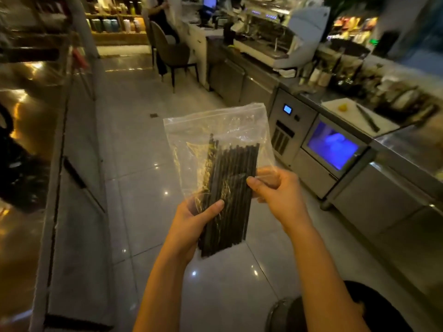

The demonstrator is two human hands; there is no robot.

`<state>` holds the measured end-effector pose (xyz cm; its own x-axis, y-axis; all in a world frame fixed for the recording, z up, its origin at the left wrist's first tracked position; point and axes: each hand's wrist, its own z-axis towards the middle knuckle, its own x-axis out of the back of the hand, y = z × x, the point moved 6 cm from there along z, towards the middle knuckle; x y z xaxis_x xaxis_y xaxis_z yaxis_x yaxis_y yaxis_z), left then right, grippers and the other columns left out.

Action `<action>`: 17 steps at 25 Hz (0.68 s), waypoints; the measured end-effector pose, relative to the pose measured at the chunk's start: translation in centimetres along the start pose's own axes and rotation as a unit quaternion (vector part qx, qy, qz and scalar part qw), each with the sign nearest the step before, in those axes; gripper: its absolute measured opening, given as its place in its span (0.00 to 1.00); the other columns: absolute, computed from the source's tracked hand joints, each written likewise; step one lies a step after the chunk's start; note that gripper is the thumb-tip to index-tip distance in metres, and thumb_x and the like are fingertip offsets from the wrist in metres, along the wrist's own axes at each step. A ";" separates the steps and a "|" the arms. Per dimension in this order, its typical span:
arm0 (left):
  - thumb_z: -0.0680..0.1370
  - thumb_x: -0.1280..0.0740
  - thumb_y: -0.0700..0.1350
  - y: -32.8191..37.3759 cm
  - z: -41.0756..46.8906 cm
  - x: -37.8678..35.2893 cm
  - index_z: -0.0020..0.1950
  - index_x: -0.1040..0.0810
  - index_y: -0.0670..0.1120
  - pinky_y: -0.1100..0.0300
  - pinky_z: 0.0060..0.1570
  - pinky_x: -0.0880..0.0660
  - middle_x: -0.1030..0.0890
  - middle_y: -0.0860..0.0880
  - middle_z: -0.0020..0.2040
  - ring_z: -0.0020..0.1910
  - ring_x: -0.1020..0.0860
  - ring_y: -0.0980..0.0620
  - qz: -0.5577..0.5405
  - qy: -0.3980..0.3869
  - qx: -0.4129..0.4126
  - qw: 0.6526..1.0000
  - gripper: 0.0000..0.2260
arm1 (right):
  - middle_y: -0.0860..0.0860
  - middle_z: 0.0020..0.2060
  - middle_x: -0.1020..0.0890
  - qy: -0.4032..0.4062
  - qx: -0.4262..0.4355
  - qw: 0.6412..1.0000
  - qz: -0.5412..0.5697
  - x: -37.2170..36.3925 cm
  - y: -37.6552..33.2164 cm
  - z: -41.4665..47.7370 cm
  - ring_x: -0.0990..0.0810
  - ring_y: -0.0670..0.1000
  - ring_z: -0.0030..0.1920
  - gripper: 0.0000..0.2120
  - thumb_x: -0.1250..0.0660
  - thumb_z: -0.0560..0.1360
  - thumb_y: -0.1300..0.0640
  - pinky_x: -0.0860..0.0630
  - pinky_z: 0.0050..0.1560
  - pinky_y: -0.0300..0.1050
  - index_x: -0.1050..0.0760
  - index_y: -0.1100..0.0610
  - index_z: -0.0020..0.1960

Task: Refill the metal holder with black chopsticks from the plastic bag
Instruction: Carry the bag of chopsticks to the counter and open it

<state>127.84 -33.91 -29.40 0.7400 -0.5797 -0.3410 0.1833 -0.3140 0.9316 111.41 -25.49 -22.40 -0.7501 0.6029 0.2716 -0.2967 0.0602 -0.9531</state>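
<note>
A clear plastic zip bag (220,130) is held up in front of me over the tiled floor. Inside it lies a bundle of several black chopsticks (227,192), standing roughly upright. My left hand (191,224) grips the lower part of the bundle through the bag, thumb across the front. My right hand (275,190) pinches the bag's right side near the middle of the chopsticks. The bag's zip top looks closed. I see no metal holder that I can identify.
A steel counter (395,149) with under-counter units and a blue-lit window runs along the right, carrying a white board with a knife. A coffee machine (275,37) stands farther back. A grey counter wall (79,164) lines the left. A chair and a person are at the back.
</note>
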 end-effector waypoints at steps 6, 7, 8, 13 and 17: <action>0.71 0.29 0.40 -0.7 6.2 -1.4 0.61 0.23 0.41 0.53 0.50 0.20 0.16 0.41 0.54 0.55 0.17 0.43 -0.019 -0.068 0.058 0.996 0.19 | 0.49 0.39 0.14 0.069 -0.041 0.996 -0.026 2.0 1.9 2.9 0.14 0.46 0.39 0.02 0.29 0.74 0.59 0.21 0.37 0.37 0.20 0.54 0.46; 0.71 0.29 0.39 -1.1 7.5 -2.4 0.61 0.23 0.41 0.55 0.48 0.19 0.16 0.41 0.53 0.54 0.17 0.44 -0.017 -0.082 0.066 0.994 0.18 | 0.49 0.39 0.14 0.084 -0.048 0.995 -0.029 3.0 2.5 3.5 0.14 0.46 0.39 0.02 0.29 0.74 0.59 0.21 0.37 0.36 0.20 0.55 0.47; 0.71 0.29 0.39 -1.4 8.7 -3.4 0.61 0.23 0.41 0.56 0.47 0.19 0.16 0.41 0.53 0.54 0.17 0.44 -0.014 -0.095 0.072 0.993 0.18 | 0.49 0.38 0.13 0.097 -0.053 0.993 -0.029 4.0 3.0 4.1 0.14 0.46 0.38 0.02 0.30 0.74 0.59 0.21 0.36 0.36 0.20 0.55 0.46; 0.73 0.29 0.38 -3.3 16.5 -9.5 0.61 0.23 0.42 0.57 0.45 0.19 0.16 0.41 0.53 0.53 0.17 0.44 0.020 -0.141 0.102 0.984 0.17 | 0.48 0.37 0.14 0.158 -0.067 0.985 -0.012 10.0 6.5 8.9 0.15 0.46 0.38 0.03 0.30 0.74 0.60 0.23 0.35 0.35 0.21 0.53 0.43; 0.74 0.30 0.38 -3.3 23.9 -16.1 0.60 0.22 0.42 0.56 0.47 0.19 0.16 0.41 0.53 0.54 0.17 0.44 0.063 -0.186 0.102 0.975 0.15 | 0.50 0.37 0.14 0.211 -0.078 0.974 0.017 16.4 8.8 14.1 0.15 0.47 0.37 0.03 0.29 0.73 0.60 0.23 0.36 0.39 0.21 0.58 0.46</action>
<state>99.84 -41.53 -29.96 0.4554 -0.8439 -0.2837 -0.0534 -0.3439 0.9375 88.16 -26.25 -24.44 -0.4377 0.8782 0.1926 -0.1583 0.1356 -0.9780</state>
